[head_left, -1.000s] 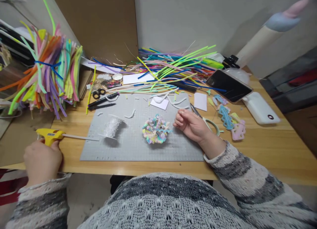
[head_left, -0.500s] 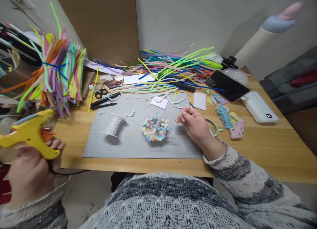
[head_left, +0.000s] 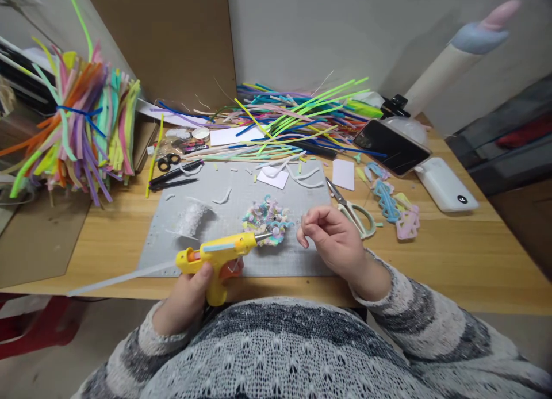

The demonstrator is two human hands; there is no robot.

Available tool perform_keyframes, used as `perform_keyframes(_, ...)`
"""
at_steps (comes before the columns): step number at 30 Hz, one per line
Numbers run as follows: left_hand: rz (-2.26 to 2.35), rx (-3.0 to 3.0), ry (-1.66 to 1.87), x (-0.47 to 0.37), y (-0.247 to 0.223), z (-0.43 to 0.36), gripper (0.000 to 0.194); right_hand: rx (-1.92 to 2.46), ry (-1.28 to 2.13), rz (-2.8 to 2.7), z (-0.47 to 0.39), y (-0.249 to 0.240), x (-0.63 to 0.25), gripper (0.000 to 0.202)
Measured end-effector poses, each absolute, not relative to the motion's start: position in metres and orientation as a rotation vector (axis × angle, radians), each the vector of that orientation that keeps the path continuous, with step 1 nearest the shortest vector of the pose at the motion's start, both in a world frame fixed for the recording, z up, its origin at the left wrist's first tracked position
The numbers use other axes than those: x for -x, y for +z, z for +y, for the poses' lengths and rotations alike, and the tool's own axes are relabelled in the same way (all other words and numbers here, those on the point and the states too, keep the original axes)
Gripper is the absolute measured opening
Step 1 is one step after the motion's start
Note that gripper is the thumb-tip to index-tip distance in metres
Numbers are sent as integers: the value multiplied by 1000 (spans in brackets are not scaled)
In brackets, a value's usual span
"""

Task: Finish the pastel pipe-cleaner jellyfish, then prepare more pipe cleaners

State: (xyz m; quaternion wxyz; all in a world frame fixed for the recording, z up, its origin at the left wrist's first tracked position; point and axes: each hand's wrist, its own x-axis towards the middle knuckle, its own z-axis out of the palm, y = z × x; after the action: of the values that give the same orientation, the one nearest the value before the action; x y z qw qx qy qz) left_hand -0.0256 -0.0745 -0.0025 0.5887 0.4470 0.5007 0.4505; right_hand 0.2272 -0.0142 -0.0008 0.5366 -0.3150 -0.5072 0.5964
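My left hand (head_left: 194, 292) is wrapped round the grip of a yellow hot glue gun (head_left: 222, 252). A whitish glue stick (head_left: 125, 278) juts out of its back end. The gun's metal nozzle points right, in front of a round pastel wreath-like piece (head_left: 263, 215) made of small curled bits. My right hand (head_left: 332, 238) is closed in a pinch just right of this piece; anything between the fingertips is too small to name. Left of the piece, a spool of clear fluffy-looking trim (head_left: 190, 218) lies on the grey cutting mat (head_left: 159, 246).
Scissors (head_left: 353, 212) lie beyond my right hand. Loose pipe cleaners (head_left: 293, 117) are heaped at the back, with a tied bundle (head_left: 81, 117) at left. A phone (head_left: 390, 148), a white power bank (head_left: 446, 183) and hair claw clips (head_left: 386, 200) are at right. Black pens (head_left: 175, 183) lie at left.
My left hand has brought the glue gun from the far left to the middle, its nozzle now at the pastel piece. My right hand has shifted slightly down and left, uncovering the scissors.
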Motion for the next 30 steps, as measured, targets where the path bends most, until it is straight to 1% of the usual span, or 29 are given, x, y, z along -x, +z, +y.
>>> perform_keyframes(3, 1097, -929, 1133, 17, -5, -66, 48, 674, 1535, -1100, -11, 2, -226, 20)
perform_keyframes(6, 1056, -914, 1119, 12, -7, -65, 45, 650, 1621, -994, -7, 7, -226, 24)
perform_keyframes(11, 1052, -946, 1109, 15, -12, -68, 48, 710, 1674, -831, 1, 6, -229, 34)
perform_keyframes(14, 1092, -1002, 1063, 17, -13, -66, 52, 763, 1688, -763, 5, 2, -230, 35)
perform_keyframes(21, 1052, -1001, 1066, 16, -18, -63, 47, 771, 1691, -861, 3, 0, -231, 23)
perform_keyframes(26, 1036, -1043, 896, 15, -15, -61, 55, 727, 1596, -1027, -9, -2, -232, 11)
perform_keyframes(30, 1016, -1088, 904, 13, -13, -59, 58, 701, 1546, -1170, -14, 1, -230, 7)
